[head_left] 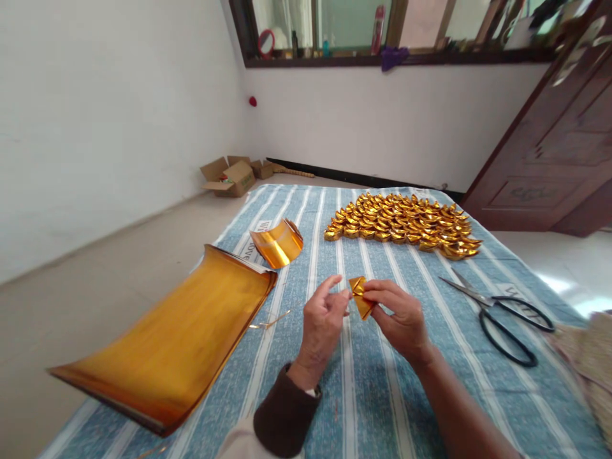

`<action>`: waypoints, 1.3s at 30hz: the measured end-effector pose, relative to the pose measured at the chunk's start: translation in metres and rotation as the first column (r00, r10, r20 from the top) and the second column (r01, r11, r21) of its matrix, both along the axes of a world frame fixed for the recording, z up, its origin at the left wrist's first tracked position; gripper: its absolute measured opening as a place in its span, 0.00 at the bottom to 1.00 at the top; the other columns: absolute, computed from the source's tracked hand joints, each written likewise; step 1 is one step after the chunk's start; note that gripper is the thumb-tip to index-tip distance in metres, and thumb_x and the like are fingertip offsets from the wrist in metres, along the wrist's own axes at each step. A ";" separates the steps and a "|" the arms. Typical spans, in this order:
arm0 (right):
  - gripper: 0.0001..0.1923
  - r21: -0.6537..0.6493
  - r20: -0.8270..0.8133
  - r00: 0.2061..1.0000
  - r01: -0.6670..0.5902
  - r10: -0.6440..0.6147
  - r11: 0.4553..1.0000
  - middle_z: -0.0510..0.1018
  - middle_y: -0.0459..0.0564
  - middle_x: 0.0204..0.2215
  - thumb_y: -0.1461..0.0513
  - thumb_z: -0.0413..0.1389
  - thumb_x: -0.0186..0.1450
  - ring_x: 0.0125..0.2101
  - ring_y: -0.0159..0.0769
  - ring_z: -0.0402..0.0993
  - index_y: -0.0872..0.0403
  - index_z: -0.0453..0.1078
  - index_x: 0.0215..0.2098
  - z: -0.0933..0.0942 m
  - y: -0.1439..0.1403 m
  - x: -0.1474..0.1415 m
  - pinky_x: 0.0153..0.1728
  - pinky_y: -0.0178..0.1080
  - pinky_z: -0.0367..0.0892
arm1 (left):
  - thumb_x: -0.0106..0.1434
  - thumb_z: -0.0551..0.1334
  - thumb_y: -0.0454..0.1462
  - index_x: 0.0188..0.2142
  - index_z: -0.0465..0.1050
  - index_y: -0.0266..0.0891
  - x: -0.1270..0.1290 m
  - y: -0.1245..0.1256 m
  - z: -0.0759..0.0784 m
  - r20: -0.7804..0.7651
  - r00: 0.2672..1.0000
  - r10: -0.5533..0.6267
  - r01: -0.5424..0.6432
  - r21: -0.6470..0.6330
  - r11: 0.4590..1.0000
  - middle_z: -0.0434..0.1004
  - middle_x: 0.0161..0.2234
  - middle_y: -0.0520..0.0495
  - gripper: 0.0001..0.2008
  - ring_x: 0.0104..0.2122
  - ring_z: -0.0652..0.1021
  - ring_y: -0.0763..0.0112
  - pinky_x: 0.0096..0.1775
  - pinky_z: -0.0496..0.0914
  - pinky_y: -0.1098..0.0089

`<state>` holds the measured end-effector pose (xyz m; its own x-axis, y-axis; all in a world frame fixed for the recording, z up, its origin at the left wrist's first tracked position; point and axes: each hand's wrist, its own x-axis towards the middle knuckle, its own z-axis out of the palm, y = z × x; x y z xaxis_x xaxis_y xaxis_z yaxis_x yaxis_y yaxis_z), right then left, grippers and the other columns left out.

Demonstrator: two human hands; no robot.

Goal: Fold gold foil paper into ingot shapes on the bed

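Note:
A small folded piece of shiny gold paper is pinched between the thumb and fingers of my right hand, above the striped cloth. Beside its left edge is my left hand, index finger stretched out and apart, the other fingers partly curled. A fingertip of it is at the paper's edge; whether it presses there I cannot tell. Beyond both hands, many folded gold paper ingots stand packed in rows. A curled stack of gold paper strips lies to the left, near a large stack of gold sheets.
Black-handled scissors lie partly spread on the right of the striped cloth. Thin gold scraps are near the sheets. Open cardboard boxes sit on the floor by the wall, and a brown door stands at right.

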<state>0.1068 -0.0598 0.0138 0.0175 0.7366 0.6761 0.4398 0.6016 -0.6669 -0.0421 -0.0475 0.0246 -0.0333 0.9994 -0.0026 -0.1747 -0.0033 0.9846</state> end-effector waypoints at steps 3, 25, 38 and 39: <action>0.10 0.032 0.047 0.999 -0.012 0.010 0.999 0.81 0.51 0.38 0.66 0.54 0.65 0.41 0.38 0.79 0.48 0.77 0.37 0.000 -0.004 -0.004 0.42 0.41 0.76 | 0.55 0.68 0.47 0.37 0.78 0.35 -0.002 0.003 0.000 0.174 0.984 -0.034 0.068 -0.192 0.979 0.79 0.36 0.41 0.17 0.31 0.79 0.64 0.24 0.71 0.73; 0.07 -0.014 0.226 0.963 -0.149 0.149 0.989 0.70 0.54 0.51 0.65 0.57 0.65 0.44 0.40 0.73 0.49 0.77 0.38 0.001 -0.009 -0.009 0.30 0.36 0.70 | 0.50 0.71 0.34 0.27 0.78 0.31 -0.005 0.006 0.002 0.528 0.844 -0.094 0.322 -0.358 0.877 0.77 0.23 0.45 0.07 0.22 0.75 0.73 0.26 0.69 0.75; 0.06 -0.125 0.180 0.970 -0.142 0.163 0.982 0.62 0.51 0.61 0.60 0.60 0.63 0.58 0.49 0.63 0.44 0.78 0.38 -0.011 -0.010 -0.008 0.45 0.48 0.71 | 0.51 0.69 0.33 0.25 0.76 0.30 -0.004 0.004 0.003 0.483 0.872 -0.086 0.277 -0.339 0.899 0.77 0.23 0.45 0.06 0.21 0.75 0.75 0.23 0.68 0.77; 0.05 -0.141 0.159 0.975 -0.133 0.155 0.981 0.62 0.52 0.60 0.60 0.60 0.63 0.57 0.49 0.64 0.45 0.78 0.37 -0.012 -0.009 -0.009 0.45 0.48 0.71 | 0.51 0.69 0.33 0.24 0.76 0.30 -0.004 0.004 0.003 0.481 0.873 -0.085 0.274 -0.338 0.900 0.77 0.22 0.45 0.06 0.21 0.74 0.75 0.23 0.68 0.77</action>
<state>0.0981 -0.0692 0.0020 -0.2014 0.8038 0.5599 0.4673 0.5812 -0.6663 -0.0457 -0.0435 0.0278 0.2458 0.9017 -0.3558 -0.5513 0.4319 0.7138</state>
